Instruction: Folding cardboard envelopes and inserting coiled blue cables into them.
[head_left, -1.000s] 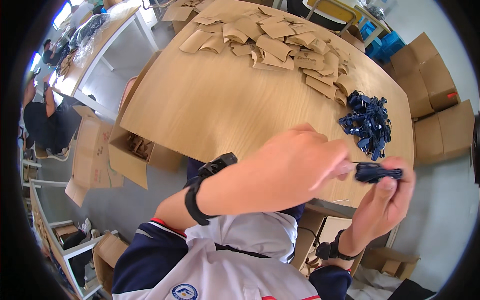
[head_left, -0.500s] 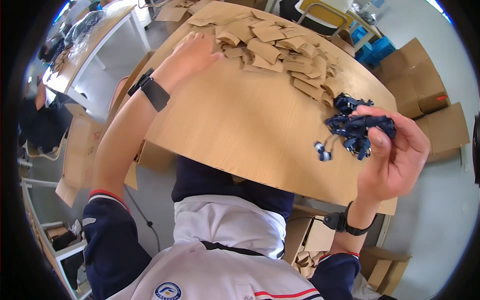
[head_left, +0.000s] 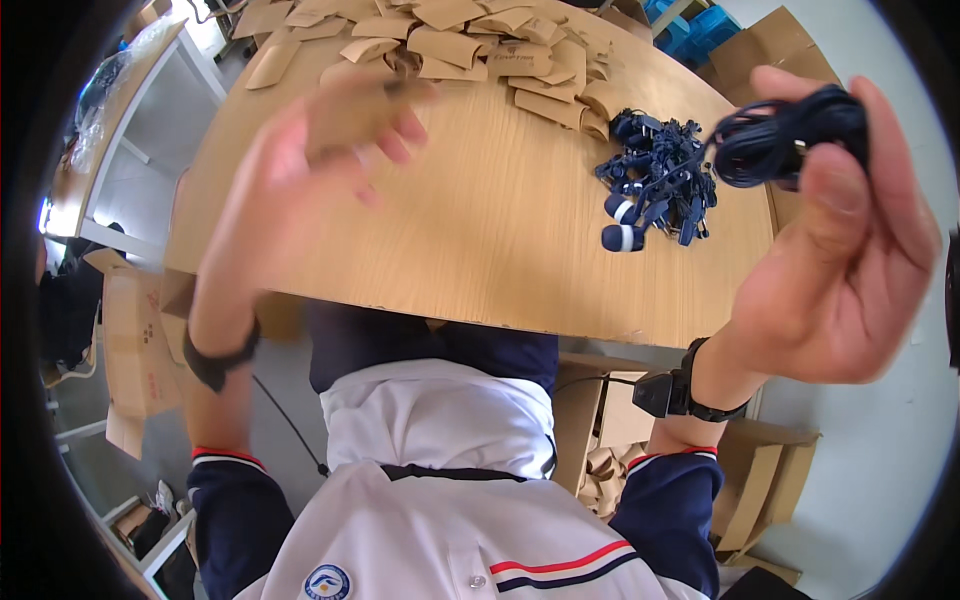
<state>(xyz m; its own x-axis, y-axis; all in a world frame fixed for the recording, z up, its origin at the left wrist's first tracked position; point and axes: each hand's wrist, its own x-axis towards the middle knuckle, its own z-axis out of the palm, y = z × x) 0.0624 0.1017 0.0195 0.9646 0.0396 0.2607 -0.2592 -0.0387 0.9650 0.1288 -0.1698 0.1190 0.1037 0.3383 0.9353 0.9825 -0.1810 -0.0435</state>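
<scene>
My left hand [head_left: 275, 170], smeared by motion, is over the left part of the table with a small brown cardboard sleeve [head_left: 350, 115] in its fingers. On the right, my raised right hand [head_left: 850, 250] pinches a coiled bundle of dark blue earphones [head_left: 785, 140] between thumb and fingers. A pair of earbuds [head_left: 622, 225] with white bands dangles to its left, seemingly on a cable from that bundle. Below and left of the right hand lies a heap of similar dark earphones [head_left: 660, 155]. Many flattened brown cardboard sleeves [head_left: 450, 45] are spread along the far side.
The wooden table [head_left: 480, 220] curves in front of my body. Cardboard boxes stand by the right wall, and an open carton [head_left: 765, 490] sits below right. Another open carton [head_left: 140, 345] is at the left. Blue bins [head_left: 700, 35] show behind the table.
My left hand has come back from the far pile toward me, now with a cardboard sleeve. The right hand has lifted the earphones up and away from the heap. The view has shifted.
</scene>
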